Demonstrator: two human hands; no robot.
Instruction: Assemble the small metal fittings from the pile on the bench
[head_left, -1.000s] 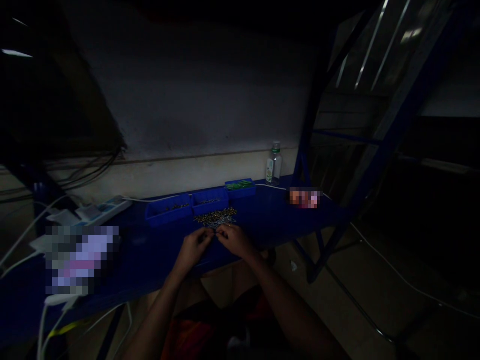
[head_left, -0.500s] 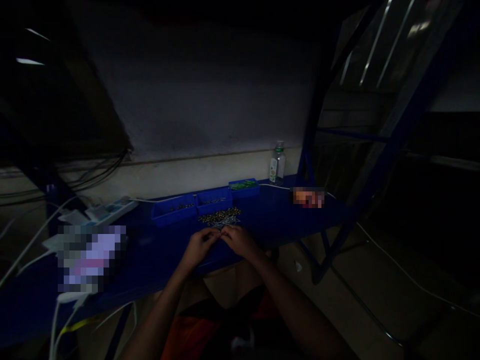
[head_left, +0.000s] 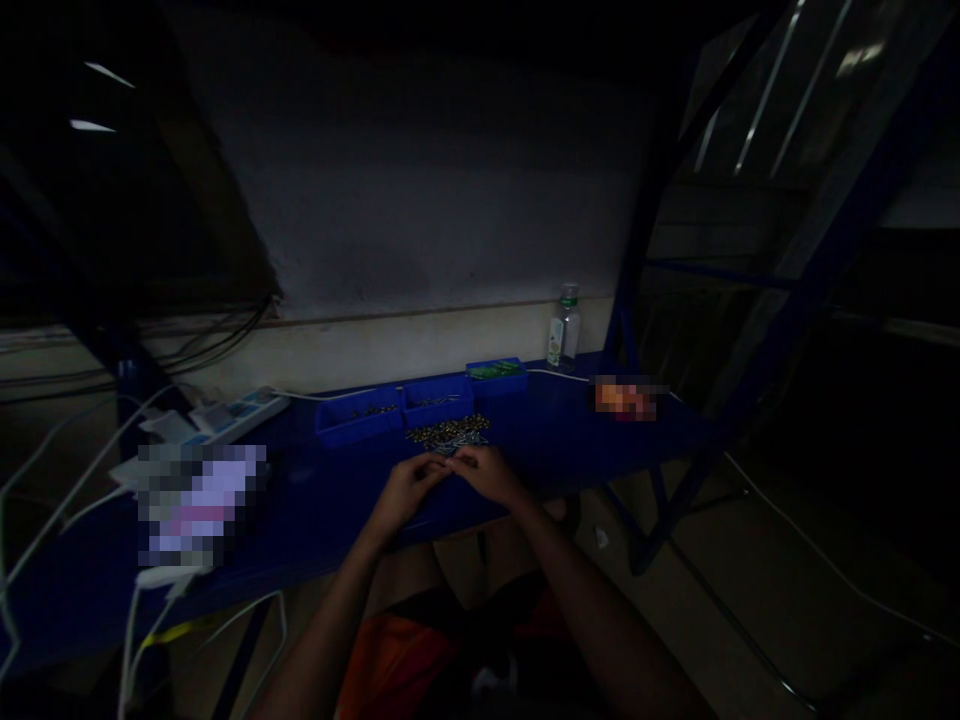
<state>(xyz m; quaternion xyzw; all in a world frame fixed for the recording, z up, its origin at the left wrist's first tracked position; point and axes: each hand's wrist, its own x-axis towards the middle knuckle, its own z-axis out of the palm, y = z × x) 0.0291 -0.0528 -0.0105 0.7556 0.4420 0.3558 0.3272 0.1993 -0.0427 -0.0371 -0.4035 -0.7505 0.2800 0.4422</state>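
My left hand (head_left: pixel 409 490) and my right hand (head_left: pixel 486 474) meet at the fingertips over the front of the blue table (head_left: pixel 322 510). Both are closed in a pinch, and whatever lies between the fingers is too small and dark to make out. Just beyond the fingertips is a heap of small brass-coloured metal pieces (head_left: pixel 442 431). Thin silvery pins or screws (head_left: pixel 466 440) lie at the near side of that heap, partly hidden by my hands.
Behind the heap stand a blue tray of small dark pieces (head_left: pixel 330 428), a blue tray of thin metal pieces (head_left: pixel 412 412) and a blue tray of green items (head_left: pixel 498 372). A clear bottle (head_left: pixel 570 330) stands by the wall. A power strip (head_left: pixel 247 415) with white cables lies left.
The whole view has shifted slightly, so things sit a little farther right. My hands stay together at the same spot by the heap, with the fingers moved only slightly.
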